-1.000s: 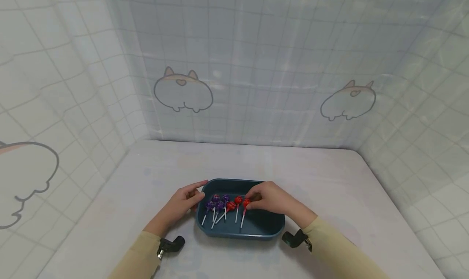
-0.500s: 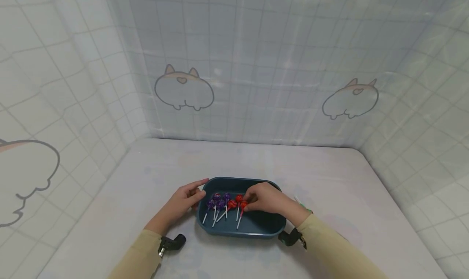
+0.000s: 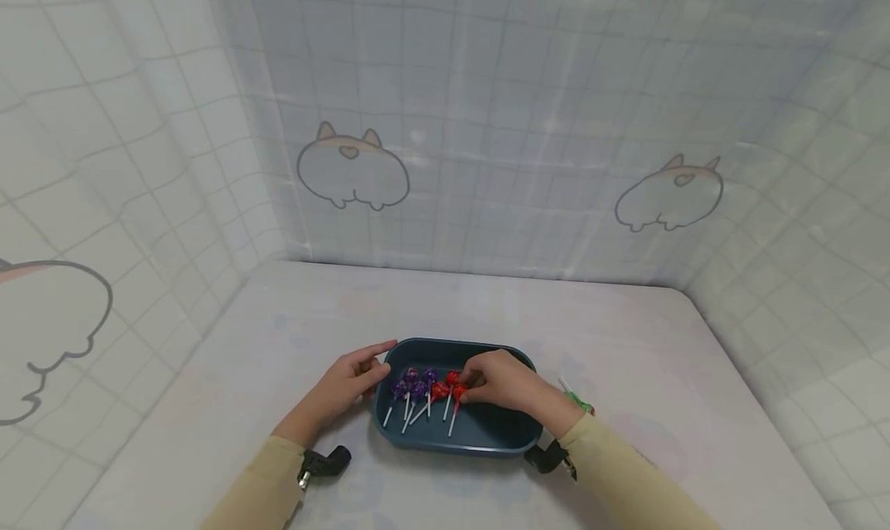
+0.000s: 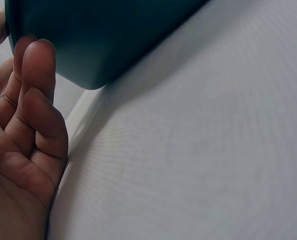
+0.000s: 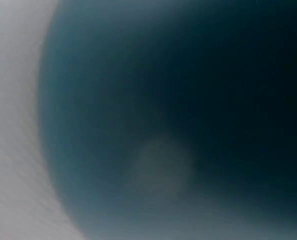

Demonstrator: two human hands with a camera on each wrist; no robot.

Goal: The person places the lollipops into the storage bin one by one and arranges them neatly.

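A dark teal tray (image 3: 455,447) holds several purple-wrapped lollipops (image 3: 417,389) on its left and a few red-wrapped ones beside them, white sticks toward me. At the tray's left end is my left hand (image 3: 345,381), its thumb at the rim and fingers against the outer wall; the left wrist view shows some fingers (image 4: 38,75) curled by the wall (image 4: 93,60). My right hand (image 3: 511,382) reaches inside and pinches the head of the rightmost red lollipop (image 3: 456,406). The right wrist view is a blur of tray wall (image 5: 63,125), without the hand.
A green-wrapped lollipop (image 3: 577,397) lies on the pale table right of the tray, partly behind my right forearm. White grid-patterned curtains (image 3: 507,167) enclose the table at the back and both sides. A black wrist camera mount (image 3: 327,462) sits on each sleeve.
My right hand has shifted slightly left with the red lollipop, bringing it closer to the other red ones. The green lollipop has come into view beside the forearm. My left hand stays put.
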